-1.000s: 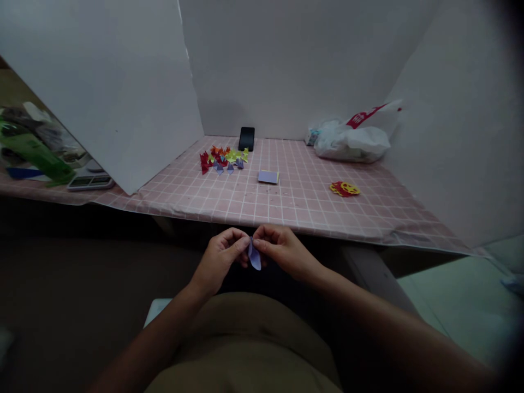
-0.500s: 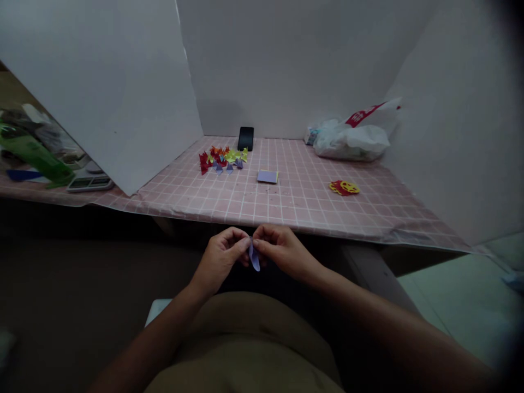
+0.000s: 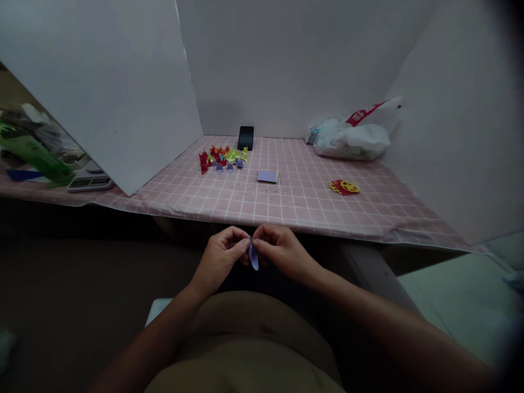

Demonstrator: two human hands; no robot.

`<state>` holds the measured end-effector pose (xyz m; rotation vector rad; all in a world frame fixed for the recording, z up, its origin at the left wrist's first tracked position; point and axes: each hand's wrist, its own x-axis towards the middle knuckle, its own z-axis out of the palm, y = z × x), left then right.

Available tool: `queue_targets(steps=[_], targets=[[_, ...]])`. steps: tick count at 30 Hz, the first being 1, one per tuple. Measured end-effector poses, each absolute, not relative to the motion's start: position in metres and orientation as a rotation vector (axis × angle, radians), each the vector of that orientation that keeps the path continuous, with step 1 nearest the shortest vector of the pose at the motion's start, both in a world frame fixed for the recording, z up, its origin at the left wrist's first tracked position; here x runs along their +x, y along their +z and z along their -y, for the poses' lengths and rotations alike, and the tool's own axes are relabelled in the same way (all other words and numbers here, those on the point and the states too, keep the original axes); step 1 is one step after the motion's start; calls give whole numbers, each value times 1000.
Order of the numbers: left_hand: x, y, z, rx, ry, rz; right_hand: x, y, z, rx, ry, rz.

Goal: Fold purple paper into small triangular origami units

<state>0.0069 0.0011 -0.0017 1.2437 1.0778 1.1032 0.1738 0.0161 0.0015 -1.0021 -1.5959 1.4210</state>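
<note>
A small piece of folded purple paper (image 3: pixel 254 258) is pinched between my two hands, just in front of the table's near edge and over my lap. My left hand (image 3: pixel 223 256) grips it from the left with thumb and forefinger. From the other side, my right hand (image 3: pixel 282 250) pinches its upper end, the thumbs almost touching. One narrow flap hangs down below the fingertips; the upper part is hidden by them. Farther back on the table stand several small folded paper figures (image 3: pixel 221 157) in red, orange, yellow and purple. A stack of square paper (image 3: pixel 267 176), purple on top, lies nearer.
The table (image 3: pixel 286 204) has a pink checked cloth. A dark phone (image 3: pixel 246 138) leans at the back. Yellow and red cut-out pieces (image 3: pixel 344 188) lie right, before a white plastic bag (image 3: pixel 352 143). White panels enclose the back and sides. A scale (image 3: pixel 90 183) and green bottle (image 3: pixel 35 153) stand left.
Almost nothing differs. The hanging purple flap has shifted very slightly, and both hands keep their pinch in the same place.
</note>
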Motion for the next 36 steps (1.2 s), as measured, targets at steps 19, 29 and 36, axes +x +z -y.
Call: queue_targets(steps=[19, 29, 36], targets=[[3, -3, -2, 1357, 1022, -1164, 177, -1, -20, -1005, 1159, 1845], [2, -3, -1, 1352, 1009, -1168, 180, -3, -23, -948, 1426, 1756], [2, -1, 0, 1363, 1014, -1188, 179, -5, -26, -996, 1517, 1700]])
